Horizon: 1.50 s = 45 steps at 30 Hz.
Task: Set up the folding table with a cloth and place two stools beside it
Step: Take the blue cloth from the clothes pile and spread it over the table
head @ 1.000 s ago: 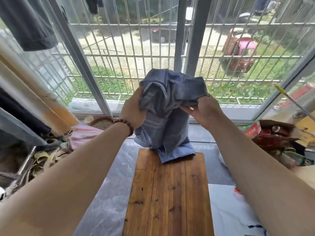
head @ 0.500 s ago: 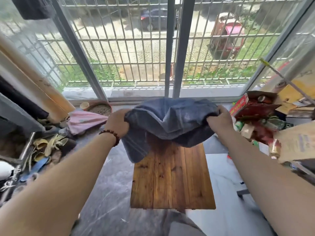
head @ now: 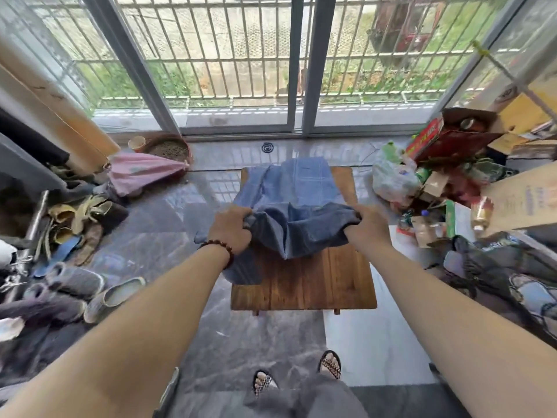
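far half of the table [head: 316, 282] beneath the bunched cloth [head: 297, 188]

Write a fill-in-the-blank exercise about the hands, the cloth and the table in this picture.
1. The left hand and the right hand each grip an edge of the ____ cloth.
2. The far part of the cloth lies on a small ____ table, and the table's near part shows bare.
3. A bead bracelet is worn on the ____ wrist.

Missing words: blue; wooden; left
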Available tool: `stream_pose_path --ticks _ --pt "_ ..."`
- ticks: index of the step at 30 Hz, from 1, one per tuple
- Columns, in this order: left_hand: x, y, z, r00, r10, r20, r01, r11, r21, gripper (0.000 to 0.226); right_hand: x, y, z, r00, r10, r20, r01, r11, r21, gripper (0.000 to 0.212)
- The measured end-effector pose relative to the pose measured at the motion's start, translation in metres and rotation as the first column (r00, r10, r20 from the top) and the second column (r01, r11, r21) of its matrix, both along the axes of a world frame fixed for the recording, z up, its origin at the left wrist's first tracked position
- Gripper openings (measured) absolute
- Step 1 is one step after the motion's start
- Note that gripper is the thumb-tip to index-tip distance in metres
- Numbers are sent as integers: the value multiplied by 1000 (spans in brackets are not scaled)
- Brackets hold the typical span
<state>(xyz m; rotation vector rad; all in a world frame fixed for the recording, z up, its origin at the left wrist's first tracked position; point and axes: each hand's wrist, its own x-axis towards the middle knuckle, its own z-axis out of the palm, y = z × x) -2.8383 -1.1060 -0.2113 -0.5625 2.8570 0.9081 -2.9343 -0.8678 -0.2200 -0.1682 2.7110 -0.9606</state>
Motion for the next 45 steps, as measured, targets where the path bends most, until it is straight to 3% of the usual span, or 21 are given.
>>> stream_pose_path --ticks 3,6,15,19,21,24,27,29,32,34,36,38,41,45 --pt "-1 5 -30 996 54 78 -56 998 29 36 -1 2 -23 1000 23 -4 -23 999 -34 43" --pt "-4 10 -60 990 58 132 -66 996 63 39 -4 3 -47 998 62 3 -62 997 -43 43" --pt "-19 39 -153 989 -27 148 21 999 40 37 -12 12 -140 960 276 45 -277 922 271 41" --pt "-13 44 -194 951 -122 286 123 992 14 30 -8 17 -180 923 347 168 -385 857 342 35" --pt "-8 46 -213 896 -204 395 221 975 3 25 -3 17 -198 901 353 251 -426 830 360 26" --pt "-5 51 -234 863 -203 462 249 968 -40 25 0 15 -222 877 332 347 -444 836 321 7" --pt "-7 56 -250 864 -117 489 175 982 -74 33 0 8 -241 862 281 422 -372 916 150 21" --pt "-8 60 -259 872 -55 486 111 990 -88 39 0 4 -254 852 264 452 -327 943 67 10" --pt "-8 64 -273 885 -57 461 99 993 -67 52 0 0 -271 795 274 541 -304 952 -35 42" --pt "-7 67 -283 877 -95 471 132 990 -46 66 -1 -4 -279 752 183 633 -133 983 -127 56" --pt "-6 70 -292 872 -121 474 151 988 -25 82 -5 -9 -284 664 21 747 174 968 -182 61" --pt "-5 75 -299 886 -132 444 161 987 -28 99 -9 -15 -285 564 -30 826 370 903 -220 53" --pt "-9 83 -305 933 -148 329 149 989 22 110 -5 -18 -288 496 -65 866 474 856 -206 30" --pt "-17 89 -314 945 -171 280 147 984 102 76 -1 -12 -297 453 -52 890 504 838 -208 25"
